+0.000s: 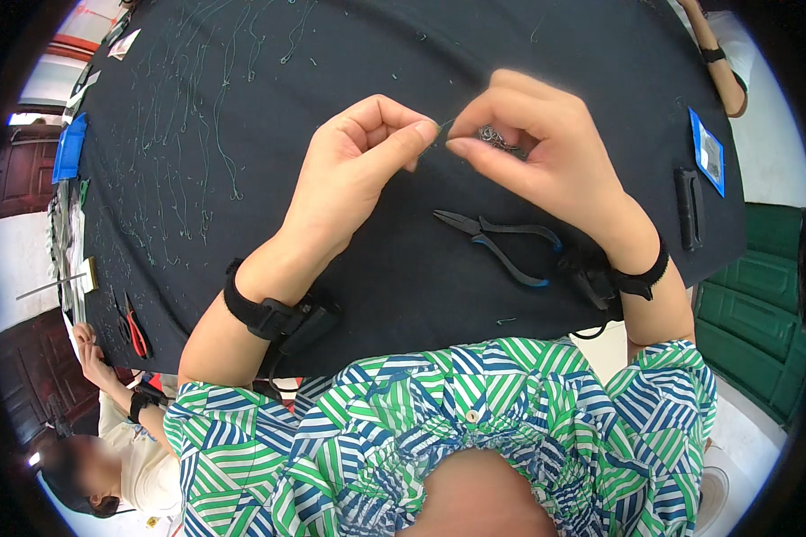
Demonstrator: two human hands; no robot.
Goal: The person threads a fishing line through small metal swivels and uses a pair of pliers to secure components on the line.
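Observation:
Above a table covered in black cloth (376, 268), my left hand (358, 170) pinches a thin green wire (442, 128) between thumb and forefinger. My right hand (537, 148) meets it fingertip to fingertip, pinching the same wire, with a small cluster of metal rings (493, 136) tucked against its fingers. A black strap with a small device sits on each wrist. Long-nose pliers (497, 237) with black and blue handles lie on the cloth just below my right hand.
Several finished green wire pieces (188, 134) lie in rows at the left of the cloth. Red-handled pliers (134, 329) rest near the left edge. A black case (688, 208) and a blue packet (707, 152) sit at the right. Other people sit at the lower left and upper right.

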